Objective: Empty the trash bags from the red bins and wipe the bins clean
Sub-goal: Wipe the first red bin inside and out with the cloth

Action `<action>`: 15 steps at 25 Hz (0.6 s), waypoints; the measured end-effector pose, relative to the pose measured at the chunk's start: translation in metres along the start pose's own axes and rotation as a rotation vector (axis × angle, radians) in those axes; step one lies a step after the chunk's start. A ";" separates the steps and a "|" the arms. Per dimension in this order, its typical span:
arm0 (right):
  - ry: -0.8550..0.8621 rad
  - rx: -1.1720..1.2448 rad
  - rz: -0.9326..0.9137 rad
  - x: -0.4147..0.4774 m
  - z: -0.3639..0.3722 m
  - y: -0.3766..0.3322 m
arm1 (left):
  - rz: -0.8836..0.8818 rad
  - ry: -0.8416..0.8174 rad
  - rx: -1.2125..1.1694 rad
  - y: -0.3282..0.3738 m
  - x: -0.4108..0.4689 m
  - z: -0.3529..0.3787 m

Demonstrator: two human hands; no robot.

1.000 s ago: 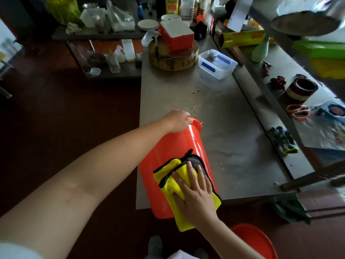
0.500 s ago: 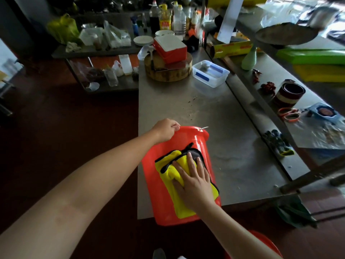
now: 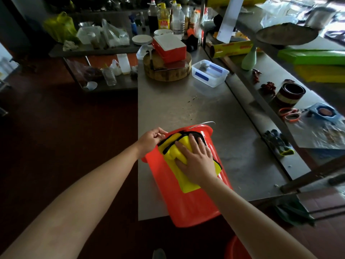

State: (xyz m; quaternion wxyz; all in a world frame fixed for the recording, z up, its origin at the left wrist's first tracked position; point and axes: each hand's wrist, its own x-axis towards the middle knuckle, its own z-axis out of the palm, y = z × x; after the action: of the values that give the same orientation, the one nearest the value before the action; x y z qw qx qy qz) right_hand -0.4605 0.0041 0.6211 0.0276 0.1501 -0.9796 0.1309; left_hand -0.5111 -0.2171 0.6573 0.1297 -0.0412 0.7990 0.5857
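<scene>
At the table [image 3: 186, 101] edge, the bin [image 3: 190, 202] is gripped by the left hand [image 3: 149, 141]. The cloth [image 3: 173, 152] has been pushed rimward under the flat right hand [image 3: 197, 161]; this wall is judged nearly wiped.

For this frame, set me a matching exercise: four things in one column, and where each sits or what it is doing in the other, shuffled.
1. left hand
2. right hand
3. red bin
4. clear tub

a. lies on its side on the steel table
b. presses flat on the yellow cloth
c. stands beside the round wooden block
d. grips the bin's rim

Pairs: 1-d, 2-b, 3-a, 4-c
</scene>
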 end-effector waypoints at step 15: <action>-0.051 -0.039 -0.056 -0.004 0.014 -0.046 | 0.106 -0.063 0.611 0.043 0.044 0.025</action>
State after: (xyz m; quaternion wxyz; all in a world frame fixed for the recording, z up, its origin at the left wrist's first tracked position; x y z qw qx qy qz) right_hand -0.4430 -0.0408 0.6186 0.0090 0.1804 -0.9777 0.1073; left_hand -0.5589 -0.1759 0.6791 0.1299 0.0597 0.9348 0.3252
